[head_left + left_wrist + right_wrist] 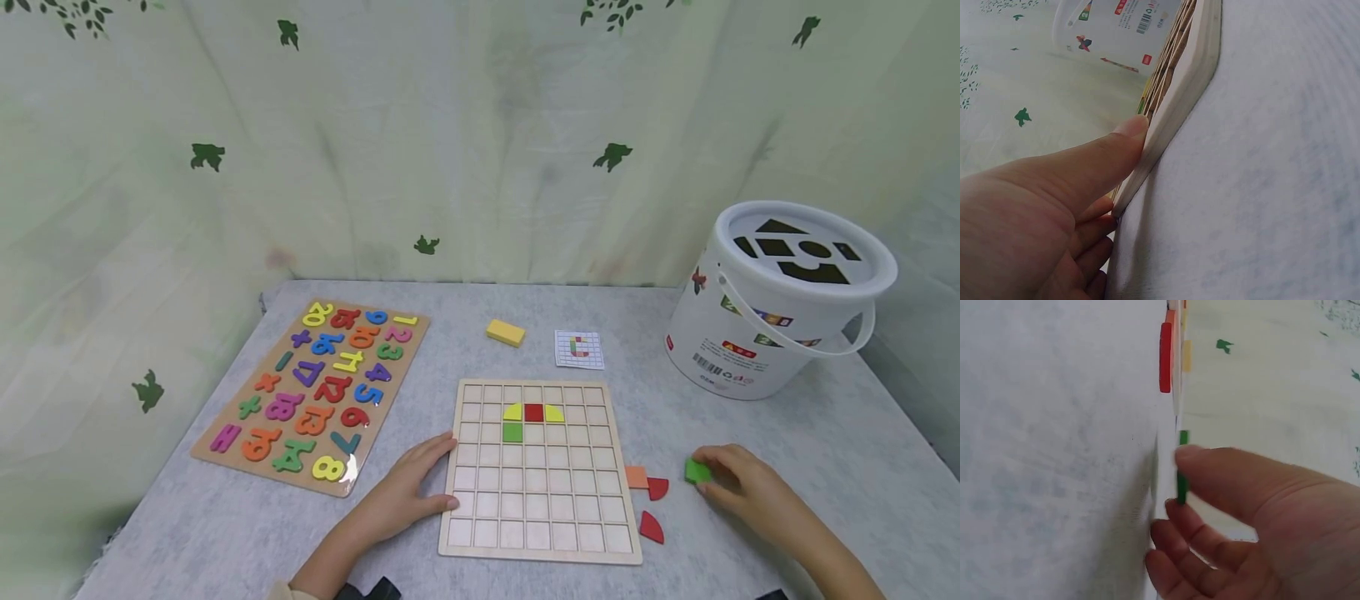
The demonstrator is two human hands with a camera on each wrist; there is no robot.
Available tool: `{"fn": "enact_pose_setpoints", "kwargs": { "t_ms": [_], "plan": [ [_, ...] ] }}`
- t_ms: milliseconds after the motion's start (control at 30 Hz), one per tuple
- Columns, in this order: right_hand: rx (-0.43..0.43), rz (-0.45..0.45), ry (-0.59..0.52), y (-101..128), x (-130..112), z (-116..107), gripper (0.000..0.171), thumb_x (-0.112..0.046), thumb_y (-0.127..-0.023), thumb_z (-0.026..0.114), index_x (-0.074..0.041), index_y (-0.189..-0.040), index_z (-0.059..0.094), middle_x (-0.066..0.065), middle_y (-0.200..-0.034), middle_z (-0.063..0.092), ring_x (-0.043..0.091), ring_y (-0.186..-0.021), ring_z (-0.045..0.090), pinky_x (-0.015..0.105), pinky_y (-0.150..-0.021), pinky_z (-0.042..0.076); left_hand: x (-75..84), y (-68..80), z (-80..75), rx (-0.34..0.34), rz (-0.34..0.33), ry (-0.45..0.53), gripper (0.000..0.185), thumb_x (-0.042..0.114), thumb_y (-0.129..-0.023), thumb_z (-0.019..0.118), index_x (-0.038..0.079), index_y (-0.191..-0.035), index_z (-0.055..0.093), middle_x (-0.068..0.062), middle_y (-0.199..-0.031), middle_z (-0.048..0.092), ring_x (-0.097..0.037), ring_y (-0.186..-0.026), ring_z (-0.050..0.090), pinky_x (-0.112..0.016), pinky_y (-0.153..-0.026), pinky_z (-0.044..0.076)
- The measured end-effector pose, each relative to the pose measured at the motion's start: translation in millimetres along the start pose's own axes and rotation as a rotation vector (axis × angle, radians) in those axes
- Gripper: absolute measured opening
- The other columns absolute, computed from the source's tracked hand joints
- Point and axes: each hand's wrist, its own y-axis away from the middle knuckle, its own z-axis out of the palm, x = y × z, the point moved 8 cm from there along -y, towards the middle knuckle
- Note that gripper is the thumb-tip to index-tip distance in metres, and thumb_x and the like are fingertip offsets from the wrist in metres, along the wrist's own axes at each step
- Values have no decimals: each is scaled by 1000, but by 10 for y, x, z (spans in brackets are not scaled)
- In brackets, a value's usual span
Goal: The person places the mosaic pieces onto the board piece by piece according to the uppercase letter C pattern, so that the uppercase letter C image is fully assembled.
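A wooden grid board (540,492) lies in the middle of the grey table. In its upper rows sit two yellow quarter rounds, a red square (534,412) and a green square (513,432). My left hand (431,475) rests flat on the table against the board's left edge (1179,106), with the thumb (1129,131) touching the rim. To the board's right, my right hand (705,479) pinches a small green piece (697,472) low over the table. In the right wrist view the green piece (1182,469) sits edge-on between thumb and fingers.
An orange piece (637,477) and two red quarter rounds (651,527) lie beside the board's right edge. Behind it are a yellow block (505,332) and a pattern card (579,348). A white shape-sorter bucket (780,308) stands at the back right, and a number puzzle (315,392) lies to the left.
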Motion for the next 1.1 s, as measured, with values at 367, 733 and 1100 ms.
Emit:
{"fn": "enact_pose_setpoints", "kwargs": {
  "t_ms": [367, 733, 1100],
  "plan": [
    [135, -207, -71, -132, -583, -154, 34, -12, -77, 71, -11, -110, 61, -2, -100, 56, 17, -87, 51, 30, -69, 49, -7, -5, 9, -7, -13, -1, 76, 43, -76, 67, 10, -138, 36, -5, -143, 29, -28, -131, 22, -49, -102, 23],
    [117, -486, -239, -346, -1439, 30, 34, -14, -81, 68, -11, -114, 60, -7, -106, 55, 19, -89, 53, 34, -72, 50, -5, -8, 3, -10, -7, 4, 76, 43, -77, 66, 10, -138, 36, -6, -143, 29, -29, -131, 22, -51, -102, 22],
    [-17, -523, -269, -589, -1782, 538, 29, -13, -79, 70, -8, -106, 61, -6, -95, 56, 17, -85, 53, 29, -72, 48, -17, -9, 7, -8, -7, 5, 76, 42, -76, 67, 11, -138, 36, -5, -143, 29, -28, -131, 23, -51, -102, 23]
  ]
}}
